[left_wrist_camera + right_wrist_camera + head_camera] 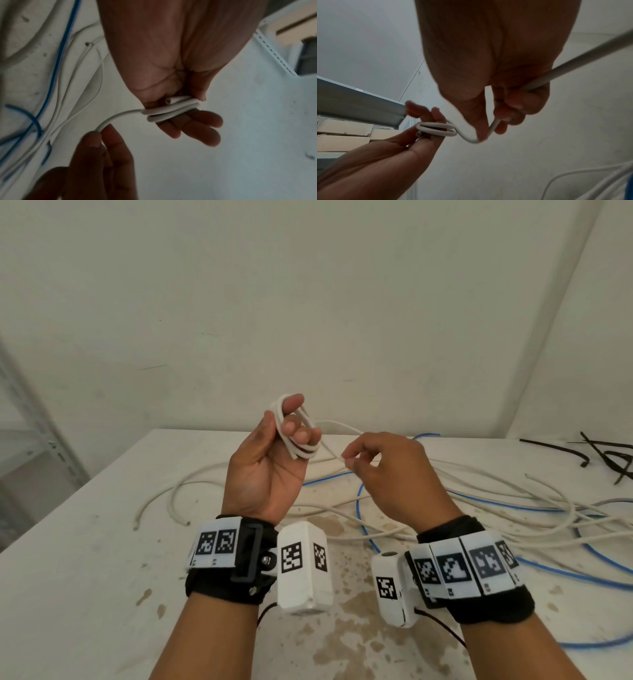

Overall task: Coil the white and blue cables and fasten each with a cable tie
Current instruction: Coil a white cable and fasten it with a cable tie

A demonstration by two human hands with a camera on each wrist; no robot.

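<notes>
My left hand (274,446) is raised palm up above the table with a few turns of the white cable (298,436) wound round its fingers, and the thumb pins the cut end (169,101) against them. The coil (169,112) shows as tight loops in the left wrist view. My right hand (373,460) pinches the same white cable (494,125) a short way from the coil (436,128) and holds it taut. The rest of the white cable (479,501) and the blue cable (363,508) lie loose and tangled on the table.
Black cable ties (603,453) lie at the table's far right. The white table (85,559) is stained and stands against a wall corner. A metal shelf unit (30,433) stands to the left, with cardboard boxes (342,135) on it.
</notes>
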